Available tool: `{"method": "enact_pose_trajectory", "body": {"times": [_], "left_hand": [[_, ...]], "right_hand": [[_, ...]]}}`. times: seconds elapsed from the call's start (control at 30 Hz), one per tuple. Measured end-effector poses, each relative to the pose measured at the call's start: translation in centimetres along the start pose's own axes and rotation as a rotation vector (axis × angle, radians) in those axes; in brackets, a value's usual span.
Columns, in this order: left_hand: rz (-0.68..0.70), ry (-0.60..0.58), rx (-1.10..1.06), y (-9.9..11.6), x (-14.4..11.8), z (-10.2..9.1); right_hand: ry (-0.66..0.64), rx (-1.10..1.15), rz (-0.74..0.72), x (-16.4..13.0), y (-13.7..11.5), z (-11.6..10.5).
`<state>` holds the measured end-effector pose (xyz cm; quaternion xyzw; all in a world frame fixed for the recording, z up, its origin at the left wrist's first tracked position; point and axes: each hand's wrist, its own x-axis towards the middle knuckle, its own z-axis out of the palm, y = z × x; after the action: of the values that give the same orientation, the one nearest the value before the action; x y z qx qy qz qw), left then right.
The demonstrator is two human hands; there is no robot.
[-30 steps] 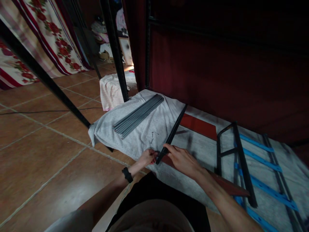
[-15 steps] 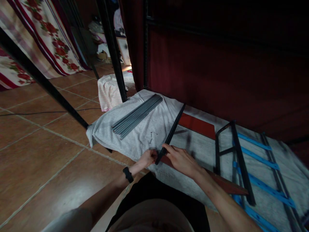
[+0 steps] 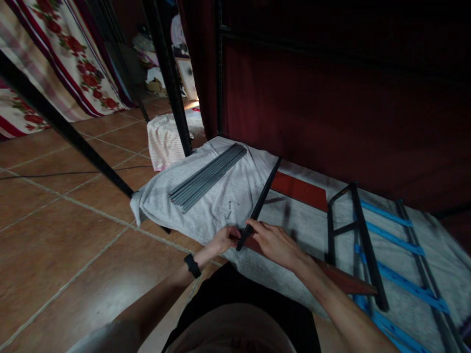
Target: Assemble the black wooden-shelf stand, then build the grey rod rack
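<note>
A black metal bar point(image 3: 262, 198) slants across the grey cloth, its near end toward me. My right hand point(image 3: 276, 243) grips it close to that end, thumb and fingers around it. Just left of the same end, my left hand point(image 3: 225, 239) has its fingers pinched together; whatever they hold is too small or hidden to name. Under the bar's near end runs a reddish-brown board point(image 3: 338, 274), partly covered by my right hand and forearm. Its far end meets a black metal frame point(image 3: 368, 245). A second red board point(image 3: 300, 190) lies farther back.
Several grey rods point(image 3: 208, 176) lie bundled on the grey cloth point(image 3: 198, 225). Small screws point(image 3: 230, 208) rest near the bar. Blue slatted pieces point(image 3: 408, 282) lie at right. Black posts point(image 3: 66, 122) rise on the left, and a dark red curtain point(image 3: 312, 113) hangs behind.
Both hands stay at the bar's near end with almost no movement. The view has shifted very slightly.
</note>
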<state>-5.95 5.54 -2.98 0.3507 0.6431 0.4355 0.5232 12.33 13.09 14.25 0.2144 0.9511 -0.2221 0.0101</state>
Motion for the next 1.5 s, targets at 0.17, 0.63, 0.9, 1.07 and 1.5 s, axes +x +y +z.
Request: {"method": "enact_pose_trajectory", "body": {"times": [0.17, 0.63, 0.9, 1.07, 1.5], "left_hand": [[-0.021, -0.011, 0.033, 0.1, -0.3, -0.1], [-0.014, -0.022, 0.094, 0.3, -0.4, -0.1], [0.023, -0.082, 0.112, 0.2, -0.4, -0.6], [0.014, -0.076, 0.158, -0.2, -0.3, -0.4], [0.414, -0.14, 0.602, 0.3, -1.2, -2.0]], "right_hand": [[-0.009, -0.001, 0.001, 0.1, 0.0, 0.1], [-0.017, 0.004, 0.029, 0.0, -0.3, -0.1], [0.009, 0.014, 0.019, -0.1, -0.2, 0.0], [0.004, 0.021, 0.016, 0.0, -0.1, 0.2], [0.009, 0.045, -0.016, 0.1, 0.3, 0.5]]}}
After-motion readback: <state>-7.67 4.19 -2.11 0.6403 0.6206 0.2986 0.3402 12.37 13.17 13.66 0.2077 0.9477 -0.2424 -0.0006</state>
